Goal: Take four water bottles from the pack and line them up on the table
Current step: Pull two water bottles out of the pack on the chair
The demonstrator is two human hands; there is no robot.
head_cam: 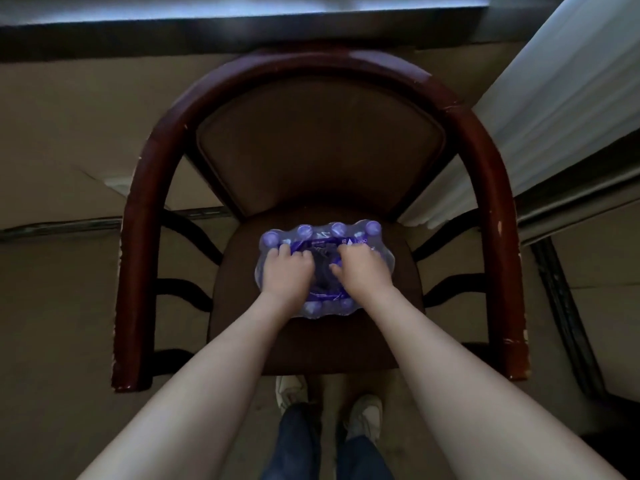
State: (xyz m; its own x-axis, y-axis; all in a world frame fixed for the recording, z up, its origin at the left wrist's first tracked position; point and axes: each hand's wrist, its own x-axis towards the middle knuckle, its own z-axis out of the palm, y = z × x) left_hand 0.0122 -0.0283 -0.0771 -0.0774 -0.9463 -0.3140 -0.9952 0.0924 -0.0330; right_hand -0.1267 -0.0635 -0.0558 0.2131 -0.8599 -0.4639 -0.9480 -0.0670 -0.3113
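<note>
Inspected at the opening step: pack [323, 268] of purple-capped bottles found on the chair [311, 341] seat, wrap apparently not yet open to any clear extent. Left hand [285, 271] and right hand [363, 268] both pressed on top of the pack, fingers curled down into the film near its middle, the two hands just apart. Could not tell whether either hand was pinching the wrap or merely resting on it; no bottle held in either. Row of four caps [337, 229] noted just beyond the fingertips, more caps showing below the wrists at the near edge. No bottle seen free of the pack. Dark counter [242, 32] edge seen well beyond both hands, past the chair back; none of the four yet lined up there.

Judged: task barely begun, tearing of the film in hand. Next move calls for a firm pinch and outward pull between the hands to split the wrap, then one bottle gripped by the neck and lifted clear.
</note>
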